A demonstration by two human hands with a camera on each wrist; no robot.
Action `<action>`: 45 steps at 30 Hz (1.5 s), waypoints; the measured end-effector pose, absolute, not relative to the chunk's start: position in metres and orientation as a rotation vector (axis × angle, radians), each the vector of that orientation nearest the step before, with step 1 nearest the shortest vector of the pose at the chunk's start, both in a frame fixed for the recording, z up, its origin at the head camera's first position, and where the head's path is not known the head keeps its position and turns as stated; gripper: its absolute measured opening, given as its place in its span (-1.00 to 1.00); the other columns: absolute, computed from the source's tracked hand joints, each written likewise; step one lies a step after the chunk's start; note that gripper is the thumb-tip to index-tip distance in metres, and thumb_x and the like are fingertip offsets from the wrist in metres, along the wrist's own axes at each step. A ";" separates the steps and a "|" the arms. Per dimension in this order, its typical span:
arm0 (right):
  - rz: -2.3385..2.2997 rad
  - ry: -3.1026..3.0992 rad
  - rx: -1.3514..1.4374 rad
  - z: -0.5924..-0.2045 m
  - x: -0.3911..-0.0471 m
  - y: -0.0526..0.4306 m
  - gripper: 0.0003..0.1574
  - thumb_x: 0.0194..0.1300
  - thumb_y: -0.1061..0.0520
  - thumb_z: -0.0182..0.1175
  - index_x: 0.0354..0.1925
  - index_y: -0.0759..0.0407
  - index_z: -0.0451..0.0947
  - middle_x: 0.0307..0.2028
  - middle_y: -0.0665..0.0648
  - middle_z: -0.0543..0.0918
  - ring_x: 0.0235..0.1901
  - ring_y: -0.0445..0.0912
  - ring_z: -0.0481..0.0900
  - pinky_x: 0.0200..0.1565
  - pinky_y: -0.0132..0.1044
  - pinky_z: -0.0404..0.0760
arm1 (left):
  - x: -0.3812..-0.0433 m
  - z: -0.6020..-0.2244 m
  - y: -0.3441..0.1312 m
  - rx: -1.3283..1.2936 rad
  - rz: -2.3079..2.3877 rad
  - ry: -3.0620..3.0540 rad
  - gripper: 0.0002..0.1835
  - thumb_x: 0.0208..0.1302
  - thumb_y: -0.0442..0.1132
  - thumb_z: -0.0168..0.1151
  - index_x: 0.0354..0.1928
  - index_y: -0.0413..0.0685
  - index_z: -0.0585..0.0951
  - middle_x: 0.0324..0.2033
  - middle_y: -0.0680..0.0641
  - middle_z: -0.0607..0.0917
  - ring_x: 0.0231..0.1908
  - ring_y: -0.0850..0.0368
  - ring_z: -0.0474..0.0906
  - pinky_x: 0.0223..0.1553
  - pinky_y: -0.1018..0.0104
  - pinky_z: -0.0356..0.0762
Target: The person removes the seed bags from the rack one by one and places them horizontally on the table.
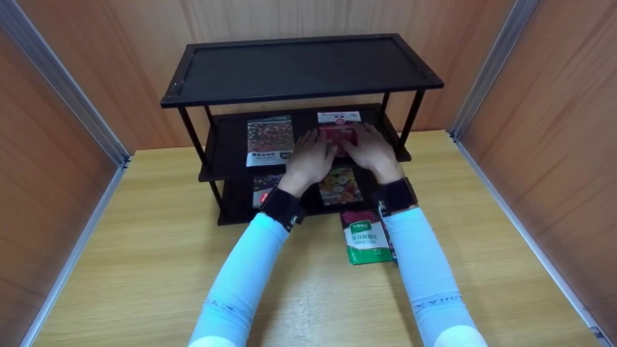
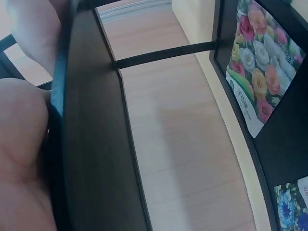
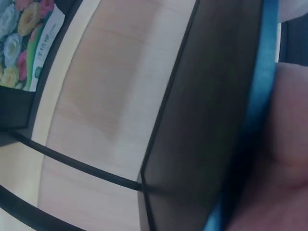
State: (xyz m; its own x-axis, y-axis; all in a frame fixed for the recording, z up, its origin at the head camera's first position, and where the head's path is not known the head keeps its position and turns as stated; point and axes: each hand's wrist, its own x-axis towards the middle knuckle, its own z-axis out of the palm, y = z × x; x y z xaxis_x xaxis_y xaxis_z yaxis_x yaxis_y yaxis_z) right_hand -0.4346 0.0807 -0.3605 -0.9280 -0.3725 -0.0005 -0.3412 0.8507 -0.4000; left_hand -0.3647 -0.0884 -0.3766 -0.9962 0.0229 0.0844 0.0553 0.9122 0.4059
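Observation:
On the middle shelf point(image 1: 231, 144) of a black rack lies a red seed packet point(image 1: 339, 134) with a white top edge. My left hand point(image 1: 310, 159) touches its left side, and my right hand point(image 1: 372, 147) rests on its right side, fingers extended. Part of the packet is hidden under both hands. To the left, a flower seed packet point(image 1: 270, 140) lies flat on the same shelf. In both wrist views the shelf board hides most of the fingers.
A rose-pictured packet point(image 2: 264, 62) and a blue-flower packet point(image 2: 287, 209) lie on the bottom shelf. A green and white impatiens packet point(image 1: 367, 241) lies on the table before the rack, beside another packet partly under my right forearm. The rack's top board point(image 1: 299, 67) overhangs.

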 end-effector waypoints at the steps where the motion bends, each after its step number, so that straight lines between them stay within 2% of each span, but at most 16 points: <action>1: -0.621 2.960 -0.575 -0.362 -0.435 0.080 -0.07 0.70 -0.25 -0.06 0.75 0.16 0.02 0.74 0.39 0.06 0.73 0.31 0.06 0.71 0.24 0.20 | -0.365 -0.377 -0.089 -0.066 -0.617 -3.003 -0.26 0.80 0.15 -0.31 0.74 -0.18 0.06 0.75 -0.27 0.09 0.77 -0.17 -0.04 0.81 -0.04 -0.10; 10: -0.739 2.959 -0.592 -0.366 -0.437 0.078 -0.10 0.68 -0.23 -0.01 0.72 0.17 0.10 0.72 0.34 0.14 0.71 0.30 0.13 0.68 0.24 0.26 | -0.364 -0.378 -0.090 -0.065 -0.574 -3.029 -0.25 0.80 0.18 -0.33 0.75 -0.15 0.04 0.77 -0.22 0.03 0.78 -0.08 -0.09 0.82 0.07 -0.16; 14: -0.867 2.939 -0.612 -0.369 -0.439 0.083 -0.14 0.68 -0.17 0.02 0.69 0.22 0.18 0.67 0.34 0.27 0.65 0.28 0.27 0.64 0.22 0.33 | -0.363 -0.380 -0.090 -0.071 -0.575 -3.031 -0.24 0.80 0.19 -0.33 0.75 -0.13 0.03 0.77 -0.22 0.03 0.78 -0.09 -0.08 0.82 0.07 -0.17; 16: -0.941 2.936 -0.628 -0.369 -0.440 0.085 -0.18 0.66 -0.12 0.06 0.66 0.23 0.23 0.58 0.36 0.41 0.55 0.27 0.41 0.58 0.20 0.41 | -0.363 -0.380 -0.090 -0.076 -0.579 -3.024 -0.24 0.80 0.19 -0.32 0.75 -0.14 0.03 0.76 -0.22 0.03 0.78 -0.10 -0.07 0.82 0.07 -0.17; 18: -1.022 2.928 -0.627 -0.369 -0.441 0.088 -0.21 0.62 -0.06 0.10 0.64 0.22 0.27 0.39 0.37 0.56 0.33 0.23 0.57 0.40 0.13 0.55 | -0.363 -0.381 -0.089 -0.081 -0.591 -3.012 -0.23 0.79 0.19 -0.29 0.75 -0.15 0.04 0.76 -0.23 0.04 0.78 -0.10 -0.07 0.82 0.07 -0.16; 21: -1.143 2.888 -0.596 -0.367 -0.441 0.091 -0.23 0.59 0.03 0.13 0.64 0.18 0.28 0.12 0.32 0.61 -0.03 0.15 0.55 0.06 -0.02 0.53 | -0.362 -0.381 -0.089 -0.092 -0.634 -2.995 -0.20 0.78 0.23 -0.26 0.75 -0.15 0.03 0.76 -0.24 0.05 0.78 -0.10 -0.08 0.82 0.06 -0.16; 22: -1.188 2.867 -0.585 -0.366 -0.442 0.092 -0.23 0.59 0.07 0.13 0.64 0.17 0.29 0.11 0.30 0.62 -0.07 0.12 0.52 0.02 -0.07 0.50 | -0.362 -0.381 -0.089 -0.096 -0.658 -2.988 -0.18 0.77 0.25 -0.24 0.75 -0.15 0.03 0.76 -0.24 0.05 0.78 -0.11 -0.09 0.82 0.06 -0.15; 24: -1.274 2.823 -0.564 -0.365 -0.443 0.095 -0.25 0.58 0.13 0.14 0.63 0.17 0.31 0.18 0.30 0.65 -0.01 0.09 0.58 0.04 -0.15 0.53 | -0.361 -0.382 -0.090 -0.100 -0.707 -2.976 -0.14 0.74 0.30 -0.21 0.75 -0.15 0.03 0.76 -0.23 0.05 0.79 -0.10 -0.10 0.82 0.06 -0.15; 26: -1.371 2.758 -0.551 -0.363 -0.444 0.097 -0.28 0.59 0.18 0.16 0.62 0.17 0.34 0.35 0.31 0.64 0.19 0.11 0.65 0.20 -0.14 0.62 | -0.361 -0.382 -0.091 -0.102 -0.743 -2.965 -0.09 0.71 0.36 -0.18 0.75 -0.15 0.03 0.76 -0.22 0.06 0.79 -0.10 -0.11 0.82 0.07 -0.15; 28: -1.444 2.707 -0.552 -0.362 -0.446 0.098 -0.31 0.59 0.21 0.17 0.59 0.17 0.39 0.49 0.28 0.57 0.42 0.11 0.58 0.38 -0.07 0.62 | -0.361 -0.382 -0.092 -0.099 -0.751 -2.958 -0.04 0.67 0.40 -0.15 0.75 -0.16 0.02 0.76 -0.22 0.08 0.79 -0.10 -0.10 0.82 0.07 -0.13; 30: -1.516 2.654 -0.538 -0.362 -0.448 0.099 -0.31 0.58 0.22 0.19 0.59 0.18 0.39 0.53 0.29 0.54 0.51 0.14 0.51 0.48 0.00 0.57 | -0.362 -0.382 -0.093 -0.095 -0.748 -2.948 0.00 0.64 0.43 -0.12 0.75 -0.17 0.02 0.75 -0.23 0.09 0.78 -0.10 -0.08 0.82 0.07 -0.11; 37: -1.623 2.507 -0.376 -0.358 -0.448 0.098 -0.20 0.61 0.17 0.22 0.67 0.21 0.24 0.60 0.35 0.41 0.62 0.14 0.38 0.57 -0.01 0.51 | -0.361 -0.383 -0.096 -0.074 -0.826 -2.916 0.13 0.54 0.52 -0.02 0.76 -0.14 -0.06 0.77 -0.23 0.02 0.77 -0.17 -0.04 0.80 -0.01 -0.02; 41: -1.674 2.469 -0.351 -0.356 -0.446 0.100 -0.22 0.62 0.16 0.22 0.66 0.23 0.25 0.58 0.34 0.44 0.58 0.14 0.43 0.57 -0.04 0.52 | -0.360 -0.383 -0.097 -0.086 -0.910 -2.862 0.19 0.46 0.51 0.16 0.78 -0.07 -0.09 0.78 -0.20 -0.03 0.76 -0.21 0.00 0.77 -0.08 0.09; 45: -1.737 2.414 -0.369 -0.354 -0.440 0.103 -0.23 0.62 0.14 0.24 0.64 0.25 0.28 0.55 0.34 0.48 0.54 0.12 0.49 0.57 -0.06 0.51 | -0.358 -0.384 -0.098 -0.093 -0.993 -2.789 0.22 0.37 0.42 0.37 0.78 0.01 -0.04 0.78 -0.15 0.02 0.75 -0.14 0.04 0.75 -0.05 0.17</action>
State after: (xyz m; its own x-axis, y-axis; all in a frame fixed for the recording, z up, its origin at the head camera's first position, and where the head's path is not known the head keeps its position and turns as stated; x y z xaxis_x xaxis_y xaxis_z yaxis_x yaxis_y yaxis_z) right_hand -0.4403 0.1026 -0.3545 -0.9594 -0.2808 0.0259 -0.1138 0.3016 -0.9466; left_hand -0.3583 -0.0984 -0.3839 -0.9819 -0.0017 0.1893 0.1184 0.7751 0.6207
